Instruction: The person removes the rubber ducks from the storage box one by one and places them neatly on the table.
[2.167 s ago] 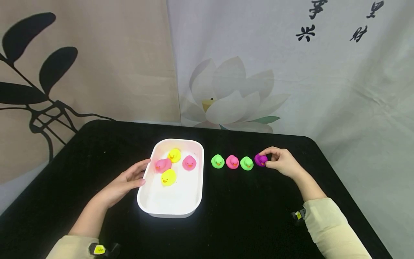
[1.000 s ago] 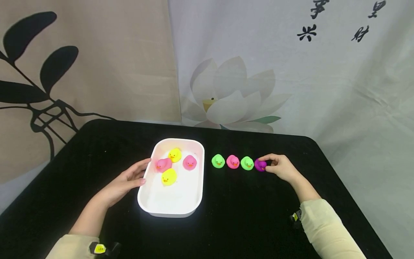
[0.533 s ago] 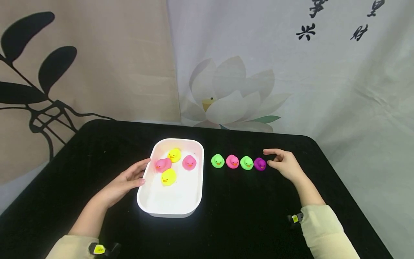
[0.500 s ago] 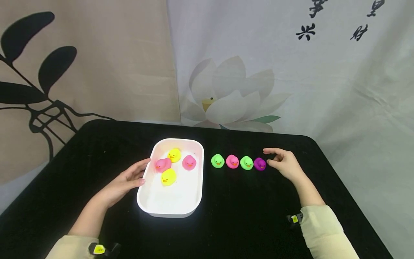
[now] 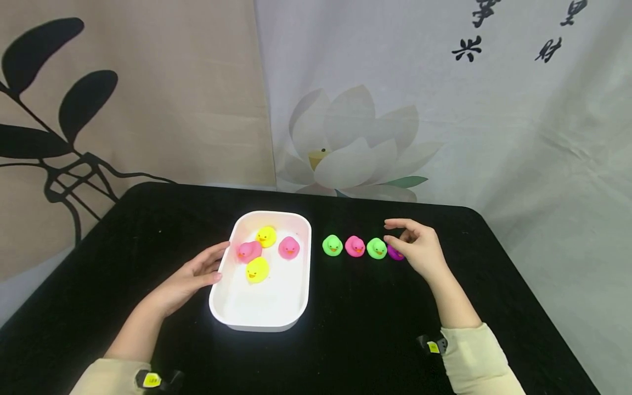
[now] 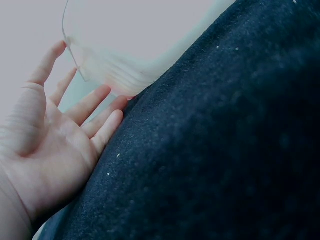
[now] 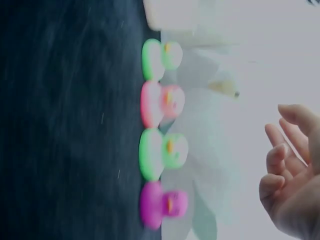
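Note:
My left hand (image 5: 197, 271) touches the left wall of a white plastic tub (image 5: 261, 307) with straight, spread fingertips; the left wrist view shows those fingertips against the tub's side (image 6: 130, 65). Inside the tub lie two yellow rubber ducks, one of them a yellow duck (image 5: 258, 270), and two pink ones, one a pink duck (image 5: 288, 248). Right of it runs a row: a green duck (image 5: 332, 246), a pink duck (image 5: 355, 247), another green duck (image 5: 377, 248) and a purple duck (image 7: 165, 205). My right hand (image 5: 419, 247) hovers above the purple duck, thumb and forefinger apart, holding nothing.
A black cloth covers the table (image 5: 345, 329). Behind it hangs a pale curtain (image 5: 444, 109) printed with a lotus, leaves and characters. The tub stands between the left hand and the duck row.
My right hand set down the purple duck at the row's right end, let it go, rose off it and shifted left over it. The left hand and tub have stayed put.

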The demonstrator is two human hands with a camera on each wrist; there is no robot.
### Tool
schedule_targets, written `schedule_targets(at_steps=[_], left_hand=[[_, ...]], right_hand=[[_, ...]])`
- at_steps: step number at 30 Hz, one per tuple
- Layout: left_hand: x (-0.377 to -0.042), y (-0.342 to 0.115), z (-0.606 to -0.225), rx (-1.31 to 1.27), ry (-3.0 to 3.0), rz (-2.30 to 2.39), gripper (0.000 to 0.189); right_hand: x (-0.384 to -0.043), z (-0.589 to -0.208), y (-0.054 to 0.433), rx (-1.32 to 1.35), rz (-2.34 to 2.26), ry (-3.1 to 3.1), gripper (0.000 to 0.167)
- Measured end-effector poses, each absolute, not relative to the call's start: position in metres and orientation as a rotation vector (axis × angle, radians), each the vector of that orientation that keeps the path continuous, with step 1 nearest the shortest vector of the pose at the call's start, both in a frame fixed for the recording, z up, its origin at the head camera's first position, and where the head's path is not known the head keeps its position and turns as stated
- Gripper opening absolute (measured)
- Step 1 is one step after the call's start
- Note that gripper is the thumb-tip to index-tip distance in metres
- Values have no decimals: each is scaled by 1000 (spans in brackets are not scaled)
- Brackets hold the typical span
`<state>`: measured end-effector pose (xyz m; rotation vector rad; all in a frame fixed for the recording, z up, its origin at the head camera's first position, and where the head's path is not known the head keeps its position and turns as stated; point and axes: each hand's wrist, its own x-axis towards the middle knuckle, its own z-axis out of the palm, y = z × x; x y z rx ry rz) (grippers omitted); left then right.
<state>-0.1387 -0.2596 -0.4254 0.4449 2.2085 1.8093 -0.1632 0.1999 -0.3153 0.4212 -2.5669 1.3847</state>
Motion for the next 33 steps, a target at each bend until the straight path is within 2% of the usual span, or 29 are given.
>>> schedule_targets(at_steps=[13,21,33], left_hand=[[-138,-260,-425,429,2216,1802,69],[-138,-259,-426,415,2223,1797,68],[-138,-259,-423,431,2219,1802,68]], right_hand=[[-146,-309,146,506,1506,-2492,25],[-156,-334,123,501,1596,-2497,31],[-152,-345,85,592,1589,-2505,28]])
